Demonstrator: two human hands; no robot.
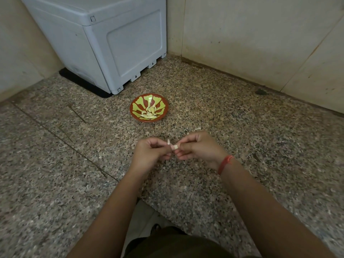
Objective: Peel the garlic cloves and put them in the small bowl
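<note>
A small red bowl with a yellow-green pattern stands on the speckled stone counter, holding several peeled garlic cloves. Nearer to me, both hands meet above the counter around one small garlic clove. My left hand pinches it from the left, and a thin strip of skin sticks up beside its fingertips. My right hand, with a red thread on the wrist, pinches the clove from the right. Most of the clove is hidden between the fingertips.
A pale grey appliance on a black mat fills the back left corner. Walls close the counter at the back and right. A few scraps of garlic skin lie just beyond my right hand. The counter's front edge drops off near my body.
</note>
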